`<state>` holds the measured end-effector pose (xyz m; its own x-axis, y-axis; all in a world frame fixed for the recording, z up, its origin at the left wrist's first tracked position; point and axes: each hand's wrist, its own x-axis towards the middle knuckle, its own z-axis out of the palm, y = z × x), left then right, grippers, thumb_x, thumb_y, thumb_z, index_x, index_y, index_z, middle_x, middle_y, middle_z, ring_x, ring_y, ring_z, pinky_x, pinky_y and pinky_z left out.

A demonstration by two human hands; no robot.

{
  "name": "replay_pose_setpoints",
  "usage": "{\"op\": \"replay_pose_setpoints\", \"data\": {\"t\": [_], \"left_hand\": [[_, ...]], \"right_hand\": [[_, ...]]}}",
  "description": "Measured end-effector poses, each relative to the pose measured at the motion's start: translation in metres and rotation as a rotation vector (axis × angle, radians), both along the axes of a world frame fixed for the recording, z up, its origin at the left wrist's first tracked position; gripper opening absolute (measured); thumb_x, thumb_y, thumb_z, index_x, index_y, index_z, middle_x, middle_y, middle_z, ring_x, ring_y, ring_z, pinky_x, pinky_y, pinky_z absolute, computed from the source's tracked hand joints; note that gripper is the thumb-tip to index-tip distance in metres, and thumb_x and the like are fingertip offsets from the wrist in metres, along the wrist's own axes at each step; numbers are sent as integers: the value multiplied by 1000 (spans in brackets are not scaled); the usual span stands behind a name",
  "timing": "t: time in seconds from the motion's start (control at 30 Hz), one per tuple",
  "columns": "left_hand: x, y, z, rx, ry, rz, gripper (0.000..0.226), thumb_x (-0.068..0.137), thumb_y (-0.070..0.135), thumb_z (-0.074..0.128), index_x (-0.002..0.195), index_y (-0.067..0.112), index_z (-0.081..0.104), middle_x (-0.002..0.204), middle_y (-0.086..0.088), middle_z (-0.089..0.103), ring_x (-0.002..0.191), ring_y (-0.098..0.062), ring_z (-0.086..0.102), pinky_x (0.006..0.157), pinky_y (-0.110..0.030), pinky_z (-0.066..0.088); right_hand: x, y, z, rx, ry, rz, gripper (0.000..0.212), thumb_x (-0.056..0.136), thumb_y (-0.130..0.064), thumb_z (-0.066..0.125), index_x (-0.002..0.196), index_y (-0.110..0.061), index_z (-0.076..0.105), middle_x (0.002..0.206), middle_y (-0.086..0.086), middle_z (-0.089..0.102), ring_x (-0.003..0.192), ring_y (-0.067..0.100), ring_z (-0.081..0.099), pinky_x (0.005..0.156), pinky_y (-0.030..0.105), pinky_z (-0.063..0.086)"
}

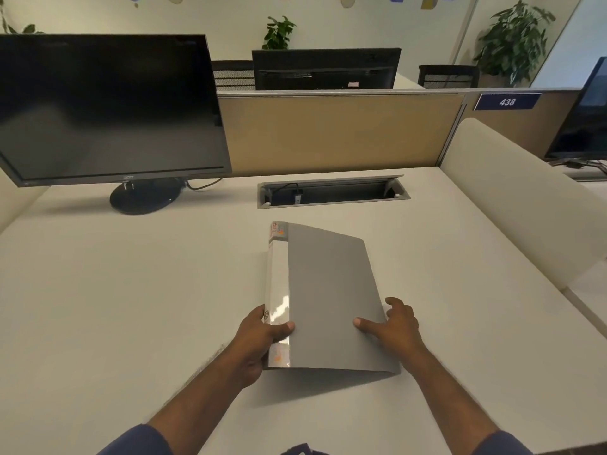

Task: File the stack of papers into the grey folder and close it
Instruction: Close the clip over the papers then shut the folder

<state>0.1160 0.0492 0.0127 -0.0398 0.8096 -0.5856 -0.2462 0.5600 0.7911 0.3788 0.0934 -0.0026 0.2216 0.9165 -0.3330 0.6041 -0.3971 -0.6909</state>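
Two hands on closed grey folder (328, 297), left hand (259, 336) gripping spine, right hand (399, 326) flat, relaxed

the folder (328, 297) lies shut on the desk (131, 290), near its front middle. the left hand (259, 339) grips its left edge, the spine; the right hand (394, 326) rests on its right edge. behind the folder a cable box (333, 192) is sunk in the desk. a monitor (108, 106) stands at the back left. a partition (341, 133) runs behind the desk.
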Motion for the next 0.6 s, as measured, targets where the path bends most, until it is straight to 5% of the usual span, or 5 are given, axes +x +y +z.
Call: {"op": "replay_pose_setpoints", "data": {"t": [0.13,0.37,0.6], "left_hand": [[-7,-1,2,37,-110,28,36,86,0,70,116,19,63,108,-9,76,87,-28,73,70,-43,60],[-29,0,13,142,-176,-11,43,87,-1,67,125,17,59,118,-11,73,93,-30,72,70,-40,60],[-62,3,20,187,-128,-19,51,81,2,72,128,16,57,122,-12,71,102,-34,69,81,-45,59]], "right_hand": [[-2,0,7,42,414,-119,92,66,-42,87,139,-13,39,117,7,62,97,21,66,76,35,55],[-6,8,15,-57,802,14,59,65,-37,84,115,-11,67,109,8,75,98,29,72,81,40,58],[-29,21,32,-39,836,116,50,73,-29,80,117,-11,66,111,10,74,103,34,70,93,51,54]]}}
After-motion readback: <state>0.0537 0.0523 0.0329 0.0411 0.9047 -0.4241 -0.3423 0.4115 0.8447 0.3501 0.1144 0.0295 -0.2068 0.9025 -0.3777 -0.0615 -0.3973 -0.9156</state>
